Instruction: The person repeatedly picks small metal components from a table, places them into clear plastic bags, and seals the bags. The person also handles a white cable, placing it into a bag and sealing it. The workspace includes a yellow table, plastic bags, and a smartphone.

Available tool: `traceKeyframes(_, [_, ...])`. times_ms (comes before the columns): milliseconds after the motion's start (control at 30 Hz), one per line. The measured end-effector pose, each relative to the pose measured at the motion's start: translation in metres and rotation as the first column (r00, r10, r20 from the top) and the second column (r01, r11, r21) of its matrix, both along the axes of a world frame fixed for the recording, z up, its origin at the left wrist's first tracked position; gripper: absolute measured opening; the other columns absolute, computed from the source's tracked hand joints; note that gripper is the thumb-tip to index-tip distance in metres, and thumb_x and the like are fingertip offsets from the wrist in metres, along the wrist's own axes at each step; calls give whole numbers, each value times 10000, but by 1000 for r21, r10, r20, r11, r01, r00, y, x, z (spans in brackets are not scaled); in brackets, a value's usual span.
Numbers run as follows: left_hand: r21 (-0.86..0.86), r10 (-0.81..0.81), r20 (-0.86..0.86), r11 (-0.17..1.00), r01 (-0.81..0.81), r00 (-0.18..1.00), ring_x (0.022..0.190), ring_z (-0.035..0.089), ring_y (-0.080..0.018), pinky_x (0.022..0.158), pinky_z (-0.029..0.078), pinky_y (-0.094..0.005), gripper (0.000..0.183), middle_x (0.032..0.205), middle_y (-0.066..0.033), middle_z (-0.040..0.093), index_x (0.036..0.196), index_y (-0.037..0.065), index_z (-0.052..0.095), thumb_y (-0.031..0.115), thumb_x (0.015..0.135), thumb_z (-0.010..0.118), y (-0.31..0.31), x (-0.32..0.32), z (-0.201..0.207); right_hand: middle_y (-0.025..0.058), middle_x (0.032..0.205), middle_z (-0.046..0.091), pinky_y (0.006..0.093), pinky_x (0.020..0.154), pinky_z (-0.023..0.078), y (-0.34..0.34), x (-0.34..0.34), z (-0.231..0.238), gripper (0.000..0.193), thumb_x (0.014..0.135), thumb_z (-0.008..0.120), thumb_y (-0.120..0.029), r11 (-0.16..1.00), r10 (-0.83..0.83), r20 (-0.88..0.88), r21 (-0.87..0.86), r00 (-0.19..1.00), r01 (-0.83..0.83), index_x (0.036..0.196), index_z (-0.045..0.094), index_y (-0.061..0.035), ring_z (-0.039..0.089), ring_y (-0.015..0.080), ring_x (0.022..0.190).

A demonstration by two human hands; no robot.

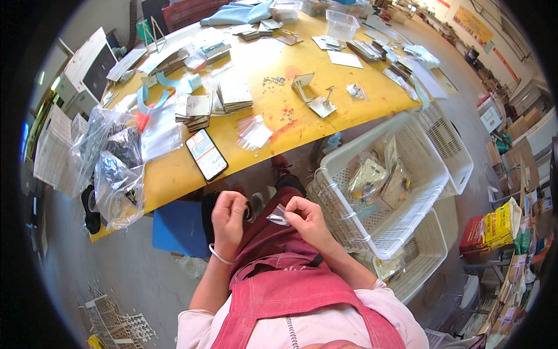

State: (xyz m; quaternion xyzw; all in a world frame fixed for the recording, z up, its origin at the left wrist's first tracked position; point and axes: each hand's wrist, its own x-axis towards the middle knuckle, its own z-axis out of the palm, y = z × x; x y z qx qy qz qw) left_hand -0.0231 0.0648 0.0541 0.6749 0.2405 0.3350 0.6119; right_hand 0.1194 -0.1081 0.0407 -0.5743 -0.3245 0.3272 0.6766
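Above my lap, my right hand (309, 222) pinches a small clear plastic bag (278, 215) with something dark or shiny in it. To its left, my left hand (228, 218) is closed with its fingers curled together, apart from the bag; whatever they may hold is hidden. Just beyond my left hand, a phone (206, 154) with a lit screen lies at the near edge of the yellow table (232, 174). A few flat clear bags (254, 134) lie to the phone's right. Farther back are small loose metal parts (272, 80) and small reddish pieces (287, 114).
A white plastic crate (386, 230) with bagged parts stands at my right, above another crate (430, 262). Stacks of flat plates (232, 97), a metal bracket (321, 106) and a clear tub (342, 26) sit on the table. Large plastic bags (119, 174) hang over its left corner.
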Motion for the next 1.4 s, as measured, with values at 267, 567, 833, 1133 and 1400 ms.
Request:
traceKeyframes(267, [234, -223, -118, 941, 246, 968, 722, 551, -216, 663, 452, -330, 147, 822, -98, 559, 909, -5, 620, 79, 1015, 676, -23, 37, 6, 46, 864, 612, 285, 744, 492, 14, 16, -1, 46, 940, 660, -27, 999, 47, 146, -14, 988, -46, 941, 638, 14, 589, 110, 839])
traceKeyframes(567, [133, -211, -100, 966, 223, 972, 698, 548, -210, 650, 454, -344, 134, 789, -98, 553, 897, 4, 609, 50, 1009, 667, -17, 74, 5, 78, 850, 600, 316, 742, 511, 8, 54, 1, 41, 909, 648, -23, 998, 4, 221, -58, 975, 9, 911, 644, 17, 611, 153, 807])
traceKeyframes(833, [-192, -190, -51, 965, 177, 980, 663, 554, -62, 625, 444, -233, 228, 753, 7, 626, 952, 34, 618, 187, 1121, 617, 13, 113, 6, -14, 876, 627, 231, 689, 470, -7, 90, -8, 45, 985, 625, -32, 992, -114, -61, -63, 992, 110, 954, 657, -23, 572, 58, 769])
traceKeyframes(1133, [-23, -316, -144, 948, 316, 938, 729, 608, -81, 642, 495, -254, 171, 786, -26, 646, 968, -25, 711, 124, 1052, 700, 1, 138, -4, 17, 907, 725, 239, 727, 542, -1, 106, -1, 138, 1063, 676, -127, 981, 21, -209, -183, 978, -61, 1059, 700, 9, 676, 79, 826])
traceKeyframes(1400, [747, 207, -230, 664, 36, 951, 1036, 676, -381, 902, 545, -439, 252, 1141, -187, 692, 1154, 7, 704, 46, 911, 760, 83, 139, 13, 78, 804, 734, 313, 507, 573, -27, 242, 1, 183, 1052, 665, -185, 807, -590, -236, -135, 772, 575, 958, 692, -32, 715, 185, 588])
